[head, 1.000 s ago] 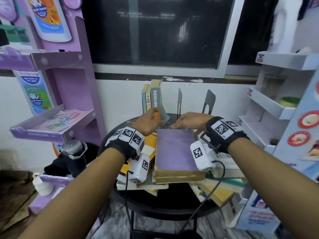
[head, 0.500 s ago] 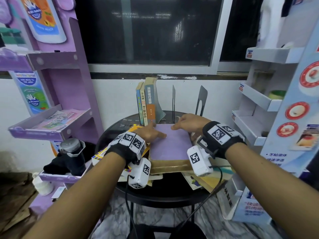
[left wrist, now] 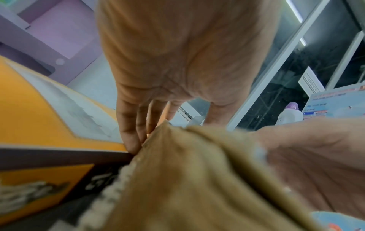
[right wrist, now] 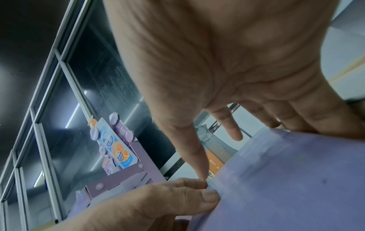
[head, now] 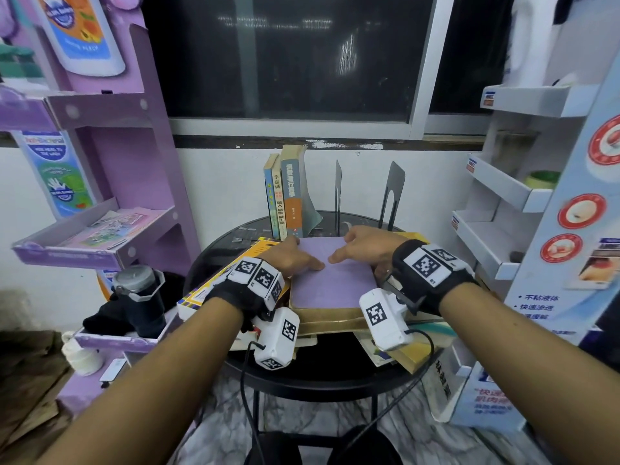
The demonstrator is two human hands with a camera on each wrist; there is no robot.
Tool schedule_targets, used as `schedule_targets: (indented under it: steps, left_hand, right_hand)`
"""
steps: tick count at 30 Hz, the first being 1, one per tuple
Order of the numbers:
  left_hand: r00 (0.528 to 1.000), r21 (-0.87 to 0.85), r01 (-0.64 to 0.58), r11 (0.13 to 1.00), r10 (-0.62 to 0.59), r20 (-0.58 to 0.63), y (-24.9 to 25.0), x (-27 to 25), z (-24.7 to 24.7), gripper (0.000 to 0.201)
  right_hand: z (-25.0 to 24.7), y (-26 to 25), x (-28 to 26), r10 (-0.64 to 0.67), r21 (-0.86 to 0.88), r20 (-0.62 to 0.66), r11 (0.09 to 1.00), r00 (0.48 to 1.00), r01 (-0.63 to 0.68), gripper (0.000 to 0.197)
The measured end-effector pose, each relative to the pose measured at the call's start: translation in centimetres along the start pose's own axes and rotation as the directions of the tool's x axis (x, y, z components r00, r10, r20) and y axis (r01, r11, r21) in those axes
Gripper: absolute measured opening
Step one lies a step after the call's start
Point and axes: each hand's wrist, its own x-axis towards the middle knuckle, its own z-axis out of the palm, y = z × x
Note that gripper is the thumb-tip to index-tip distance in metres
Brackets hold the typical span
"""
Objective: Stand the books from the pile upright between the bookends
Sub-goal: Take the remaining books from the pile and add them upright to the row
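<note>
Here both hands, left hand [head: 291, 260] and right hand [head: 364, 247], grip the purple book [head: 330, 283] (topmost)

A round black table [head: 214, 263] stands against a white wall [head: 228, 182] under a dark window [head: 285, 55] with a pale frame, a purple cardboard display shelf [head: 110, 162] to its left, a white one [head: 496, 203] to its right, and marbled floor [head: 302, 417] beneath it.

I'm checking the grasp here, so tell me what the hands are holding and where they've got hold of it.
Both hands hold the purple book atop the pile: left hand at its left edge, right hand at its right edge, thumbs on the cover.
</note>
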Motion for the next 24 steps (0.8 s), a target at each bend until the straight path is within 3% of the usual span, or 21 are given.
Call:
schedule_targets:
  steps: [13,24]
  left_hand:
    - [0.996,-0.186,0.03,0.982,-0.044,-0.073,-0.1,-0.7,0.0,0.087]
    - [0.998,-0.398,0.024,0.917,-0.044,-0.041,-0.7,-1.3,-0.7,0.046]
  right_hand:
    - [0.3,-0.2,-0.3,0.018,0.076,-0.067,0.997,0.998,-0.013,0.056]
    - [0.0,0.1,0.3,-0.039,0.059,-0.181,0.997,0.983,0.05,0.078]
